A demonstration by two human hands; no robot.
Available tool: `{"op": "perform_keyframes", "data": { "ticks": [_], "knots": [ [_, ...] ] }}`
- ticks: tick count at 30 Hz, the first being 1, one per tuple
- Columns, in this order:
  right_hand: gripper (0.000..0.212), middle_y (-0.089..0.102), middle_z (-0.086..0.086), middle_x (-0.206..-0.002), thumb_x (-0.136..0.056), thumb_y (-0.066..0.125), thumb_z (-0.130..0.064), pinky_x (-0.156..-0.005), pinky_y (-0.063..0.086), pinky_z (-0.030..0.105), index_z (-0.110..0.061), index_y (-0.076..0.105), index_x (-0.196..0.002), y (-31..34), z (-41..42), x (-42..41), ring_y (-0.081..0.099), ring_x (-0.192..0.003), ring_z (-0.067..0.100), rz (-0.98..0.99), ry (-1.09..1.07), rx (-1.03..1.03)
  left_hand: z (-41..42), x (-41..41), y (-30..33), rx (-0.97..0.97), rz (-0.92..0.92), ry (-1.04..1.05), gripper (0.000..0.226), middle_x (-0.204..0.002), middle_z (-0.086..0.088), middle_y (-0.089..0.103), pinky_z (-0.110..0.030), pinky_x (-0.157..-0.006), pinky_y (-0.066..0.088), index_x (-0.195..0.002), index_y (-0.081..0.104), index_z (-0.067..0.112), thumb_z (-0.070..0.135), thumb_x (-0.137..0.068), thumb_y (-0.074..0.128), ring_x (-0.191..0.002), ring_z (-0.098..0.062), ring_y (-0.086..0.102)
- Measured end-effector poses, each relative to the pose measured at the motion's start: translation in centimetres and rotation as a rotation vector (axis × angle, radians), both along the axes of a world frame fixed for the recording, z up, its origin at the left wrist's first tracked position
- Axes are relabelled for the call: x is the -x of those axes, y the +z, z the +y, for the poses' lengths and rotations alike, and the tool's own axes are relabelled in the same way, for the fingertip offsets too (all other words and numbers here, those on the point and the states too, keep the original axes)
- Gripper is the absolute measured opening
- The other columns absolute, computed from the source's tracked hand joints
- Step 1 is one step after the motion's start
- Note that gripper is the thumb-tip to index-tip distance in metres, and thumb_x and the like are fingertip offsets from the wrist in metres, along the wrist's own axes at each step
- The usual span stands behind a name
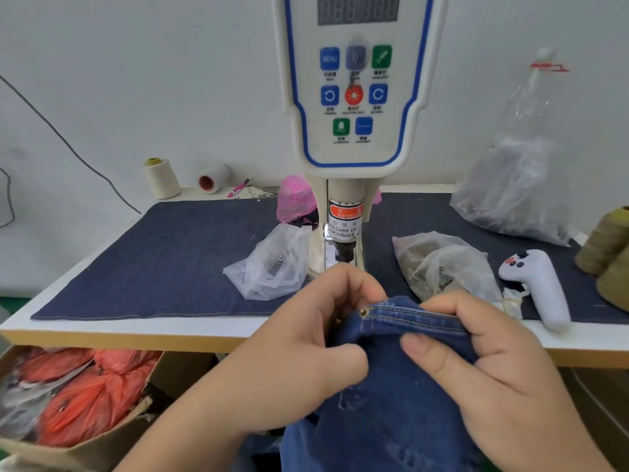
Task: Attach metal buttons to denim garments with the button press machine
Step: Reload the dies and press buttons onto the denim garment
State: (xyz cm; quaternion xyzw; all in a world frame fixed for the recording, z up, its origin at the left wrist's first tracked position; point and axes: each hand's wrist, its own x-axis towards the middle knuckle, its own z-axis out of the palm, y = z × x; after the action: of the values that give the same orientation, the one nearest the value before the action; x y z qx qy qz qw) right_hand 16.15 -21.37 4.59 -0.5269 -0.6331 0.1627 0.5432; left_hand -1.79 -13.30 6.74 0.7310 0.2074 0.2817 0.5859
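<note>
A blue denim garment [384,396] hangs in front of the table edge, its stitched waistband bunched between both hands. My left hand [306,342] pinches the band's left end, where a small brass rivet [364,313] shows. My right hand [486,356] grips the band on the right, thumb on top of the fold. Just behind the hands stands the white button press machine [354,97], its punch head [344,250] right above my left fingers. Two clear bags [272,267] [439,264] with small metal parts lie left and right of the machine.
A dark denim mat [163,260] covers the white table. A white handheld controller [537,287] lies at the right, with a big clear bag [517,185] and olive thread cones [609,250] beyond. Thread spools [160,177] stand at the back left. A cardboard box [78,396] holds red bags below.
</note>
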Motion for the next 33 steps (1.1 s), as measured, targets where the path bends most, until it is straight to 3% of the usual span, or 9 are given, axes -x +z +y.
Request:
{"op": "perform_keyframes", "data": {
  "ticks": [2,4,7,11,16,19,23,29,33],
  "knots": [
    [0.042,0.069,-0.004,-0.074,-0.075,0.066,-0.067,-0.061,0.047,0.015,-0.031,0.071,-0.096,-0.3,-0.3,0.0,0.062,-0.066,0.004,0.127,0.014,-0.016,0.6,0.5,-0.5,-0.170,0.056,0.056,0.038,-0.104,0.004,0.062,-0.024,-0.082,0.044,-0.101,0.059,0.037,0.012,-0.072,0.063,-0.094,-0.010,0.058],
    [0.042,0.071,-0.006,-0.073,-0.073,0.070,-0.065,-0.063,0.049,0.010,-0.027,0.073,-0.092,-0.3,-0.3,0.1,0.063,-0.068,0.000,0.303,0.055,-0.068,1.3,1.0,-1.0,-0.254,0.154,0.088,0.034,-0.110,0.014,0.063,-0.017,-0.090,0.044,-0.108,0.060,0.037,0.035,-0.075,0.070,-0.106,-0.004,0.059],
    [0.038,0.071,-0.007,-0.070,-0.068,0.077,-0.056,-0.061,0.049,0.009,-0.022,0.073,-0.085,-0.2,-0.2,0.0,0.064,-0.065,0.000,0.527,0.084,-0.140,1.6,1.2,-2.4,-0.139,0.219,-0.026,0.032,-0.109,-0.004,0.067,-0.042,-0.096,0.050,-0.109,0.067,0.020,0.039,-0.084,0.068,-0.107,-0.021,0.063],
    [0.047,0.074,0.003,-0.075,-0.060,0.084,-0.054,-0.065,0.055,0.017,-0.016,0.075,-0.086,-0.5,-0.3,-0.9,0.069,-0.069,0.011,0.669,0.118,-0.061,1.2,0.7,-4.2,-0.070,0.127,0.029,0.036,-0.089,-0.020,0.061,-0.041,-0.080,0.042,-0.096,0.063,0.004,0.039,-0.089,0.063,-0.086,-0.017,0.054],
    [0.057,0.073,-0.004,-0.075,-0.053,0.081,-0.070,-0.061,0.053,0.012,-0.023,0.075,-0.086,-0.8,-0.3,-2.8,0.066,-0.066,0.003,0.391,-0.017,0.014,1.6,1.2,-3.1,0.080,-0.182,0.229,0.028,-0.071,-0.011,0.062,-0.023,-0.063,0.048,-0.081,0.068,0.006,0.033,-0.076,0.067,-0.068,-0.018,0.059],
    [0.051,0.069,-0.011,-0.081,-0.061,0.074,-0.073,-0.070,0.050,0.009,-0.029,0.072,-0.085,-1.5,-0.4,-3.3,0.063,-0.074,0.001,0.246,-0.042,0.009,1.6,1.6,-1.7,0.093,-0.284,0.393,0.039,-0.057,-0.011,0.046,-0.020,-0.048,0.038,-0.068,0.055,-0.006,0.032,-0.063,0.065,-0.052,-0.018,0.045],
    [0.032,0.066,-0.015,-0.092,-0.073,0.068,-0.068,-0.080,0.047,0.012,-0.039,0.068,-0.087,-2.9,-0.3,-3.4,0.062,-0.086,0.005,0.074,-0.184,-0.104,0.2,1.2,-0.8,0.096,-0.250,0.425,0.038,-0.052,-0.009,0.038,-0.020,-0.046,0.032,-0.059,0.047,-0.004,0.030,-0.058,0.063,-0.048,-0.017,0.037],
    [0.024,0.062,-0.007,-0.081,-0.073,0.085,-0.028,-0.075,0.043,0.012,-0.032,0.061,-0.075,-4.8,-0.1,-2.5,0.058,-0.077,0.007,0.082,-0.290,-0.133,-1.3,1.5,-0.3,0.114,-0.191,0.431,0.044,-0.054,-0.010,0.032,-0.024,-0.044,0.025,-0.058,0.041,-0.004,0.033,-0.058,0.065,-0.049,-0.019,0.031],
    [0.019,0.057,-0.012,-0.084,-0.077,0.070,-0.035,-0.079,0.039,0.010,-0.026,0.055,-0.070,-4.3,-0.4,-2.1,0.056,-0.083,0.007,-0.068,-0.331,-0.243,-1.3,2.5,0.1,0.007,-0.047,0.470,0.044,-0.055,-0.009,0.035,-0.024,-0.048,0.024,-0.059,0.046,-0.002,0.040,-0.058,0.060,-0.052,-0.017,0.032]
  ]
}}
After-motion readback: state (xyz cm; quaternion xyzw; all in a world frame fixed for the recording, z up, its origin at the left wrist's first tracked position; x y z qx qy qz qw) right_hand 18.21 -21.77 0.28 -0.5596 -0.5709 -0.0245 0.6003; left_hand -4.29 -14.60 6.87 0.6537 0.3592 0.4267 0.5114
